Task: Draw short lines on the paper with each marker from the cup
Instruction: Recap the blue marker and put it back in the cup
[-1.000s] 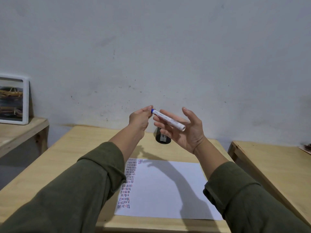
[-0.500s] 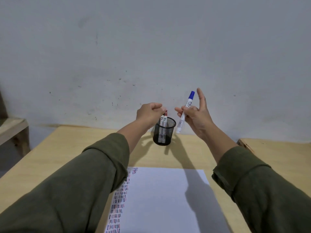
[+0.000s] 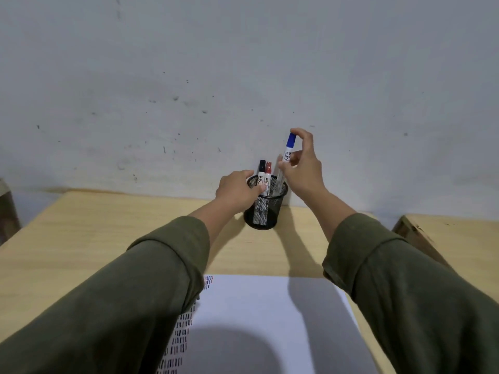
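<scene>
A black mesh cup [image 3: 267, 217] stands at the far edge of the wooden table [image 3: 81, 238], near the wall. A black-capped marker [image 3: 261, 174] and a red-capped marker [image 3: 267, 175] stand upright in it. My right hand [image 3: 303, 168] holds a blue-capped marker [image 3: 288, 151] upright, its lower end over the cup's right rim. My left hand [image 3: 239, 188] grips the cup's left rim. The white paper [image 3: 270, 319] lies in front, with columns of short red, blue and black lines [image 3: 181, 336] down its left side, partly hidden by my left sleeve.
A plain grey wall [image 3: 243, 76] rises right behind the table. A second wooden table [image 3: 445, 238] stands to the right, with a gap between the two. Something dark shows at the far left edge of the view.
The capped blue marker went from level between both hands to upright in my right hand, then down over the cup. My left hand let go of it and took the cup's rim.
</scene>
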Available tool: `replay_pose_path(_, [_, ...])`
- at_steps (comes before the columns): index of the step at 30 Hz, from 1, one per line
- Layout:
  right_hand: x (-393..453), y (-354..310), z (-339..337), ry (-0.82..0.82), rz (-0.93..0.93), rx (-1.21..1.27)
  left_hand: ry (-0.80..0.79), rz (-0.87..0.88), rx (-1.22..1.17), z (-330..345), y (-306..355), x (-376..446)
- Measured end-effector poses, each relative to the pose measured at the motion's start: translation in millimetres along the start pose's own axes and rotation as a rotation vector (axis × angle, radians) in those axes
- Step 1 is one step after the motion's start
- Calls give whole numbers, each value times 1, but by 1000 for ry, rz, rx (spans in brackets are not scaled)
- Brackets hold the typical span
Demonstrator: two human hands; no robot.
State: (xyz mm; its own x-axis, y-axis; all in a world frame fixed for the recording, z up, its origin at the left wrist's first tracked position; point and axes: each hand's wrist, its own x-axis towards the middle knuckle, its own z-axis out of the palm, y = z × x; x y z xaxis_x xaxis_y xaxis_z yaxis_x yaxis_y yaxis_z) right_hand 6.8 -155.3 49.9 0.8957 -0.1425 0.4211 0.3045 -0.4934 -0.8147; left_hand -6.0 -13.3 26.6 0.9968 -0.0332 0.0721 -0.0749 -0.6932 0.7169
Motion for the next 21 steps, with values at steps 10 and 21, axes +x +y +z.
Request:
replay_pose_path(10, [5,27,16,-129,2,-275,-3,33,5,4,-8,3])
replay_pose_path(21, [12,33,21,-188,-70,-439,14,23,-31,7,-14,9])
